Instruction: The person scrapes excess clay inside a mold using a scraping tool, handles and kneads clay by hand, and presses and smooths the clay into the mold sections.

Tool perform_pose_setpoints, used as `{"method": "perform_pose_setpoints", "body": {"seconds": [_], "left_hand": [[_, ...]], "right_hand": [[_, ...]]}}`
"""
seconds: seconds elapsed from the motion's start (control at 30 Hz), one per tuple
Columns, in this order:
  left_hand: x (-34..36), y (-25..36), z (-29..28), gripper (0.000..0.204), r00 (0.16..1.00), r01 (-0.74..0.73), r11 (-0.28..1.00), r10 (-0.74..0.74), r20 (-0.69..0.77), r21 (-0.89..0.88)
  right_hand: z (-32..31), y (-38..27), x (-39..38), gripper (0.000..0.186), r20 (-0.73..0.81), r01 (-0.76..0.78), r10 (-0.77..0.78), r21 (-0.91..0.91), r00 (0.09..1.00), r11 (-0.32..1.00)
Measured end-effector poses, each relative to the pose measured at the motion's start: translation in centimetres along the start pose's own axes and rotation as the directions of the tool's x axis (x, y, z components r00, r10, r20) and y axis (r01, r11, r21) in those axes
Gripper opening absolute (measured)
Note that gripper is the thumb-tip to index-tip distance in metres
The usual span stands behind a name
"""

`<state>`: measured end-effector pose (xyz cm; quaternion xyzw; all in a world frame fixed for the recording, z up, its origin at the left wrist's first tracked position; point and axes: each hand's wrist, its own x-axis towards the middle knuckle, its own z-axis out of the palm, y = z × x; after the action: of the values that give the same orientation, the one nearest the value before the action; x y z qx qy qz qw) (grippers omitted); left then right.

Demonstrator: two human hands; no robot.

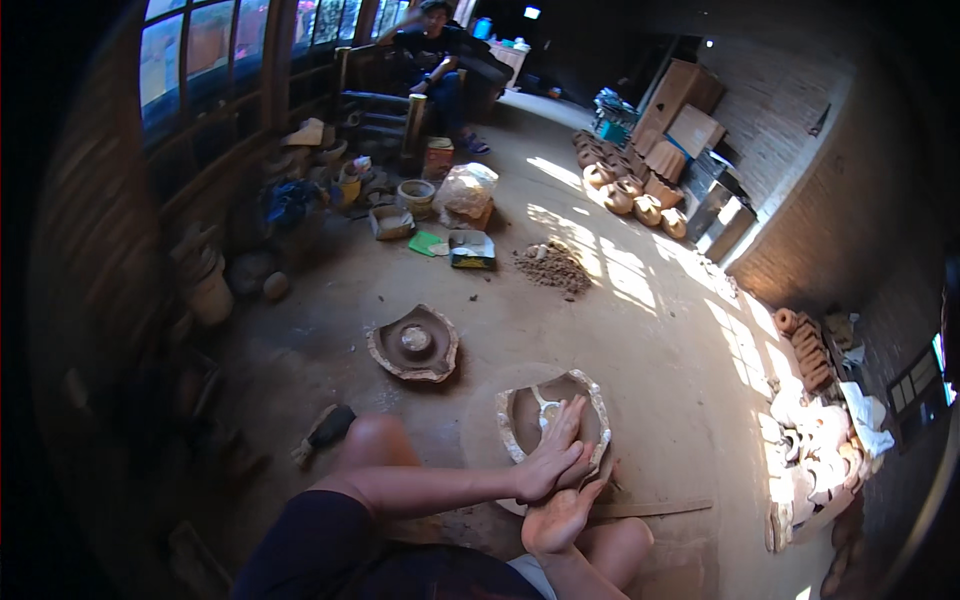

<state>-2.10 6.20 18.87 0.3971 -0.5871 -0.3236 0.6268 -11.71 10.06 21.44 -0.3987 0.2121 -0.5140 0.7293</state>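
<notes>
My left hand (550, 450) reaches over the right part of a hollow, irregular mold (520, 433) with a pale, rough rim and brown lining, its fingers stretched out over the interior and side. My right hand (560, 515) is just below, at the near right of the mold, palm up with fingers extended upward, close against my left hand; their exact contact is partly hidden. The mold sits on a round board (475, 410). A second mold (390, 350) with a round raised centre lies ahead to the left.
A long flat strip (660, 508) lies right of my knees, a dark tool (325, 435) left. Ahead are a soil pile (550, 270), boxes (472, 255) and containers. Clay pots (615, 198) and stacked pieces (810, 350) line the right. A person (430, 65) sits at the back left.
</notes>
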Motion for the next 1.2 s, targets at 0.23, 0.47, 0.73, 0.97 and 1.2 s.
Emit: {"method": "perform_pose_setpoints", "body": {"seconds": [0.23,0.47,0.73,0.97,1.2], "left_hand": [[0.1,-3.1,-1.1,0.091,0.998,-0.019,1.000,0.020,-0.053,0.022],[-0.6,-2.6,-1.4,0.090,0.999,-0.020,0.997,0.022,-0.026,0.071],[-1.1,-6.2,-1.5,0.080,0.985,0.097,0.971,-0.063,-0.161,0.217],[0.9,-8.5,-8.2,0.069,0.913,0.355,0.913,-0.292,-0.284,0.203],[0.1,-6.0,-8.8,0.064,0.543,0.806,0.592,-0.757,0.363,0.028]], "right_hand": [[-2.0,1.7,1.6,0.084,-0.083,-0.172,0.169,-0.026,0.982,0.985],[1.1,1.7,1.6,0.079,-0.042,-0.127,0.125,-0.039,0.991,0.991],[-2.3,4.2,3.7,0.079,-0.066,-0.230,0.231,0.016,0.971,0.973],[-4.0,1.9,5.8,0.039,-0.079,-0.371,0.415,-0.619,0.906,0.692],[-6.6,0.9,7.5,0.027,0.099,0.015,0.260,-0.952,0.961,0.304]]}}
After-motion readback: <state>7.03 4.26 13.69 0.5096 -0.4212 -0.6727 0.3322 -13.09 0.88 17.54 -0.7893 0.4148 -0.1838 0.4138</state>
